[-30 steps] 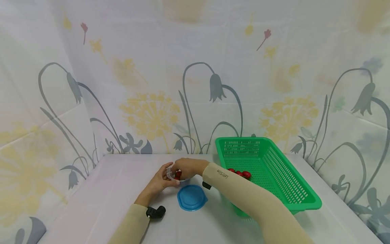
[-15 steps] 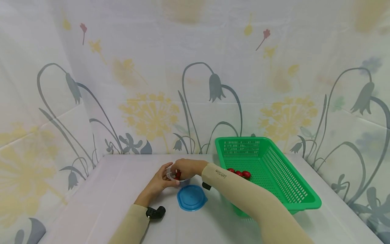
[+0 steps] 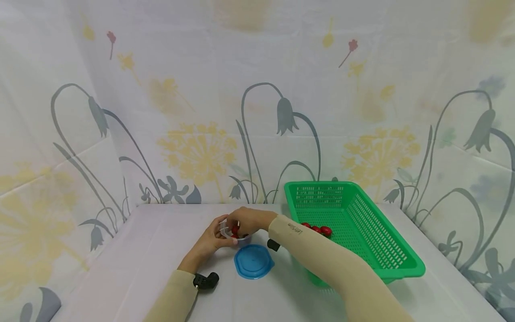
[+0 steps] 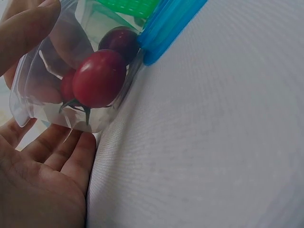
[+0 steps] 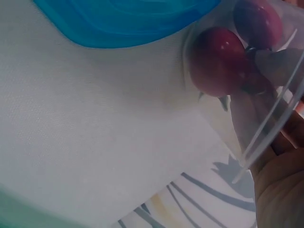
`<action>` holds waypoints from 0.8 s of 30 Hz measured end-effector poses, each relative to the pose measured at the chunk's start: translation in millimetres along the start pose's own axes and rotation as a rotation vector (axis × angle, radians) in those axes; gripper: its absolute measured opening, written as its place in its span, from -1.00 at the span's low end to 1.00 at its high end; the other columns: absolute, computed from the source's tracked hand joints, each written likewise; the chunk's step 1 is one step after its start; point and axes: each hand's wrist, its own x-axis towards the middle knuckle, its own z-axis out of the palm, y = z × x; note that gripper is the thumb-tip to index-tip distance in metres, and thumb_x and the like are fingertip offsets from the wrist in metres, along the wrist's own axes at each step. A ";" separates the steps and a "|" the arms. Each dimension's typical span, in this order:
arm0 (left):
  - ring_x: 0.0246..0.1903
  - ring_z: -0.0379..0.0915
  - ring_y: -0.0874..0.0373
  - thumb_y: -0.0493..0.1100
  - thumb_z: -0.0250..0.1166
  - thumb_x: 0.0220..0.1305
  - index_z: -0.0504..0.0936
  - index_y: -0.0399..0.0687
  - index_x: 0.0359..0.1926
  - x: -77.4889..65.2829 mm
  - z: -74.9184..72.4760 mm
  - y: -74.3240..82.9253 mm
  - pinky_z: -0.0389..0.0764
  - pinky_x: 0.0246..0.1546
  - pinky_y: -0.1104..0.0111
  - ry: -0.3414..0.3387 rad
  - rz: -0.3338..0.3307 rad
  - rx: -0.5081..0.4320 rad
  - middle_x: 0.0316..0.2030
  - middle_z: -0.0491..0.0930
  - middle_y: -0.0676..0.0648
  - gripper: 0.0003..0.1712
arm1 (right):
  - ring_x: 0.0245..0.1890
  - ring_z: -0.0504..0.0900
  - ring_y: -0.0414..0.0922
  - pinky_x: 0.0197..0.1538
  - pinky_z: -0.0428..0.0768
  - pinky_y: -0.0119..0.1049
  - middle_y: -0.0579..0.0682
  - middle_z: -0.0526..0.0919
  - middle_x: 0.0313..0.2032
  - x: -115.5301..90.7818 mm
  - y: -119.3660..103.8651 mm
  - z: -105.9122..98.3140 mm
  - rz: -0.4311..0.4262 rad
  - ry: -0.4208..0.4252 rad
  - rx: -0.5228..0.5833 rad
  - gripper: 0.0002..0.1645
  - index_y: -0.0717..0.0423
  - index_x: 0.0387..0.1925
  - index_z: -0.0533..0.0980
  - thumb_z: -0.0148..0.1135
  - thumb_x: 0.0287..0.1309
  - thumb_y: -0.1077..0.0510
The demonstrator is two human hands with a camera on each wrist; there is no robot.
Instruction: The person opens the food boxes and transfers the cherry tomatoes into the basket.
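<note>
A small clear plastic container (image 3: pixel 243 242) with red cherry tomatoes (image 4: pixel 99 78) in it stands on the table, left of the green basket. My left hand (image 3: pixel 212 235) grips its left side, thumb near, fingers round the far wall. From above, my right hand (image 3: pixel 249 220) reaches inside, fingers bent down among the tomatoes and pinching a cherry tomato (image 3: pixel 235 229). Through the clear wall in the right wrist view, the right fingers (image 5: pixel 243 114) show around a dark red tomato, partly hidden by another tomato (image 5: pixel 217 61). Green stems show under one tomato.
A blue lid (image 3: pixel 253 261) lies on the white table (image 3: pixel 169 232), just in front of the container. To the right, a large green plastic basket (image 3: pixel 386 250) holds several more cherry tomatoes (image 3: pixel 326 231), partly behind the right sleeve. A flowered cloth hangs behind the table.
The right hand has lifted and shifted very slightly inside the container, and more red shows beside its fingers. The left hand, lid and basket keep their places.
</note>
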 end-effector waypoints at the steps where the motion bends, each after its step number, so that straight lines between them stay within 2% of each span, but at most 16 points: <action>1: 0.19 0.36 -0.08 -0.20 0.47 0.04 0.10 0.07 0.42 0.1 0.1 0.1 0.38 0.20 0.08 -0.001 0.001 0.000 0.37 0.20 -0.18 0.00 | -0.35 0.53 -0.24 -0.33 0.56 -0.47 -0.14 0.61 -0.27 -0.7 0.1 -0.7 0.002 0.004 0.005 -0.65 -0.01 -0.16 0.58 0.26 0.03 0.40; 11: 0.23 0.32 -0.13 -0.20 0.47 0.04 0.10 0.07 0.42 0.0 2.0 2.9 0.30 0.24 0.00 0.008 0.006 0.014 0.37 0.21 -0.20 -0.01 | -0.40 0.58 -0.22 -0.37 0.59 -0.46 -0.13 0.61 -0.27 -4.7 -0.8 -7.5 -0.004 0.021 0.074 -0.66 0.07 -0.09 0.57 0.25 0.08 0.39; 14: 0.24 0.30 -0.13 -0.21 0.47 0.04 0.11 0.08 0.42 0.2 1.9 2.7 0.29 0.25 0.00 0.015 0.005 0.012 0.36 0.22 -0.20 -0.02 | -0.38 0.57 -0.22 -0.35 0.59 -0.46 -0.14 0.59 -0.27 -6.5 -2.4 -11.8 0.009 0.026 0.066 -0.69 0.07 -0.10 0.56 0.25 0.10 0.38; 19: 0.24 0.30 -0.14 -0.18 0.47 0.04 0.09 0.07 0.43 0.2 2.4 2.1 0.29 0.24 -0.02 0.026 0.006 0.034 0.33 0.26 -0.21 0.00 | -0.35 0.55 -0.23 -0.32 0.58 -0.49 -0.15 0.57 -0.30 -13.6 -6.2 -21.1 -0.018 0.054 0.019 -0.80 0.02 -0.22 0.55 0.29 0.13 0.31; 24: 0.26 0.27 -0.17 -0.17 0.47 0.04 0.09 0.06 0.43 -0.4 3.7 1.8 0.27 0.25 -0.03 0.039 -0.004 0.036 0.34 0.24 -0.23 0.01 | -0.30 0.55 -0.24 -0.29 0.57 -0.52 -0.18 0.57 -0.29 -28.8 -14.8 -32.0 -0.051 0.084 0.018 -0.80 0.00 -0.20 0.55 0.30 0.14 0.28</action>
